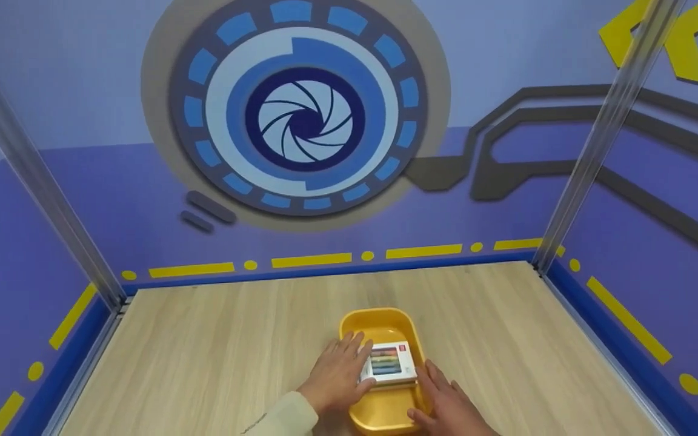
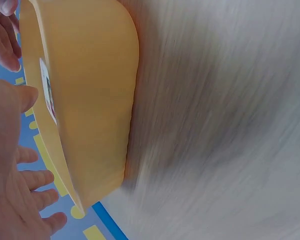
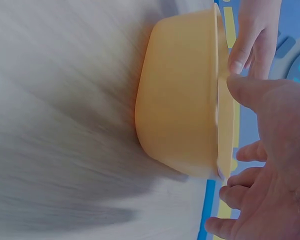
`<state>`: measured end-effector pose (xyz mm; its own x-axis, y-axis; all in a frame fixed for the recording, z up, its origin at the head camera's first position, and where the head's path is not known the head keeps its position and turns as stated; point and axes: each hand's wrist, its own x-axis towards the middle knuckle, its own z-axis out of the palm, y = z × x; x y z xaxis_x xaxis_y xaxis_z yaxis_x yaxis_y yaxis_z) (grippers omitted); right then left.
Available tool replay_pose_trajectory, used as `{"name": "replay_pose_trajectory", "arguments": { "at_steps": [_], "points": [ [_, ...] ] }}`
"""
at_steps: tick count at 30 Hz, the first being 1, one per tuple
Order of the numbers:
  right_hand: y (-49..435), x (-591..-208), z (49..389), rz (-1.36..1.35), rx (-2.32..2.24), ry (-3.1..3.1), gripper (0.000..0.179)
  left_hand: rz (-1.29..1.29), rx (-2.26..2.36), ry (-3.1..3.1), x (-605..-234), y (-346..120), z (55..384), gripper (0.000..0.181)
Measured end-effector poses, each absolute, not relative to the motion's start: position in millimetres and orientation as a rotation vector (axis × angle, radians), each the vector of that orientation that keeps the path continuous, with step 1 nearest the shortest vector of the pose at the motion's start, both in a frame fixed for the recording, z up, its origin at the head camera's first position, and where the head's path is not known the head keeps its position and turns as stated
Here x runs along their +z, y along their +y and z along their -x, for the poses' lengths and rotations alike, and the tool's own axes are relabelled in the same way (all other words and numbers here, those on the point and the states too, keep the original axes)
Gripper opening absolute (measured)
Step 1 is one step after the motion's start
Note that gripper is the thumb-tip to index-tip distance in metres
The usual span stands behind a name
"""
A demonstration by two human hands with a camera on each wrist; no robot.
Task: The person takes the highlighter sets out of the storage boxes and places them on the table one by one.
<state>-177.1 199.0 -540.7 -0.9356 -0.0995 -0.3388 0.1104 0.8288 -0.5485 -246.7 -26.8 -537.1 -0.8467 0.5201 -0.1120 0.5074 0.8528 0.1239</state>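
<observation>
A yellow plastic basin (image 1: 382,416) stands on the wooden tabletop, close to the person. Inside it, across the middle, lies a white box (image 1: 409,368) whose front window shows a row of coloured sticks, perhaps crayons. My left hand (image 1: 337,370) hovers over the basin's left rim, fingers spread and extended, overlapping the box's left end. At the right rim is my right hand (image 1: 451,404), its fingers loosely extended near the box's right edge. From the left wrist, a thin strip of the box (image 2: 48,90) shows above the basin's wall (image 2: 92,95).
Pale wooden tabletop (image 1: 216,351) surrounds the basin. Blue and purple panels (image 1: 100,200) with yellow dashes enclose the back and sides. Metal posts (image 1: 591,145) rise at the back corners, and metal rails (image 1: 603,369) run along the side edges.
</observation>
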Motion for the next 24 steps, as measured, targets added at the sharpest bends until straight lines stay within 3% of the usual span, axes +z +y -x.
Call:
{"name": "replay_pose_trajectory", "arguments": {
  "at_steps": [6, 13, 24],
  "points": [
    [204, -541, 180, 0.061, -0.783, 2.704, 0.082, -0.844, 0.141, 2.900, -537, -23, 252, 0.070],
    [201, -544, 180, -0.044, -0.785, 2.688, 0.078, -0.836, 0.106, 2.903, -539, -19, 254, 0.070],
    [201, -548, 175, 0.041, -0.776, 2.678, 0.093, -0.775, 0.104, 2.855, -546, -16, 249, 0.071]
  ]
}}
